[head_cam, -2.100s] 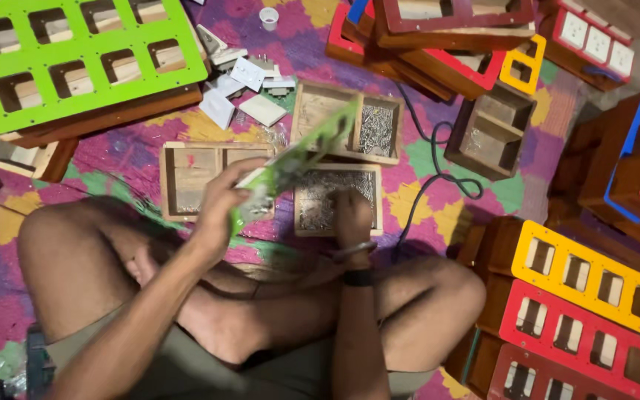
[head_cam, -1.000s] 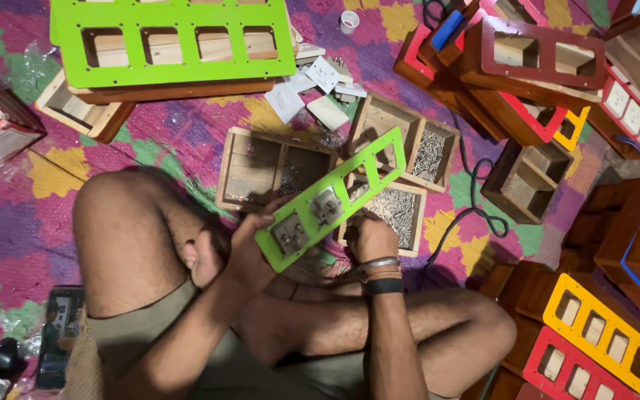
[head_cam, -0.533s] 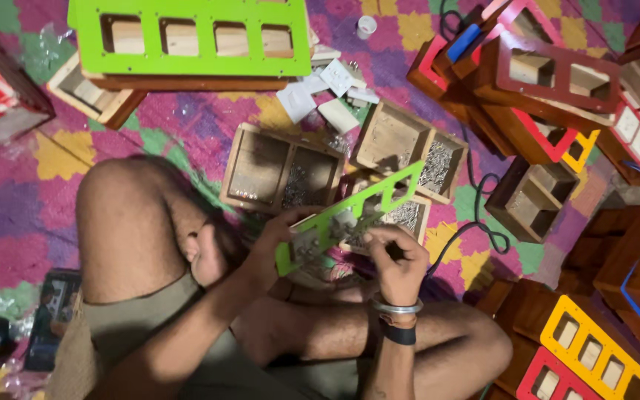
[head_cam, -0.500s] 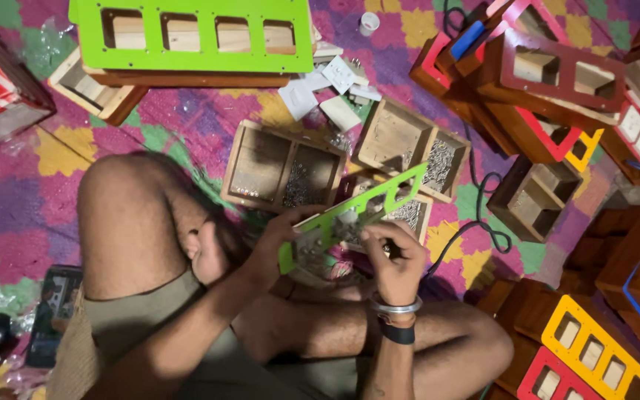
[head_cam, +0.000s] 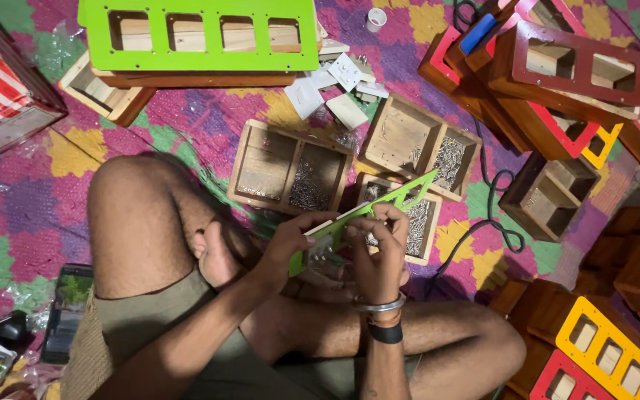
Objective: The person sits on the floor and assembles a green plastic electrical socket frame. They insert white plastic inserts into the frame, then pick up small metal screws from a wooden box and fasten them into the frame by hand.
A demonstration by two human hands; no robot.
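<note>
I sit cross-legged on a patterned mat and hold a narrow green panel with cut-out windows point(head_cam: 401, 201) nearly edge-on over my lap. My left hand point(head_cam: 290, 241) grips its near end. My right hand point(head_cam: 379, 248) pinches the panel's middle from the right, fingers curled on its edge. Just beyond my hands lies a small wooden tray of screws point(head_cam: 424, 222).
Two more wooden trays with screws point(head_cam: 290, 167) point(head_cam: 416, 144) lie ahead, with white switch plates point(head_cam: 335, 81) behind them. A large green-faced wooden box point(head_cam: 201, 37) stands at the top, red and yellow boxes point(head_cam: 557, 81) at right. A phone point(head_cam: 68, 300) lies by my left knee, a black cable point(head_cam: 494, 215) at right.
The green panel has tilted from facing me to nearly edge-on and come lower toward my lap. Both hands kept hold of it; the camera view shifted slightly.
</note>
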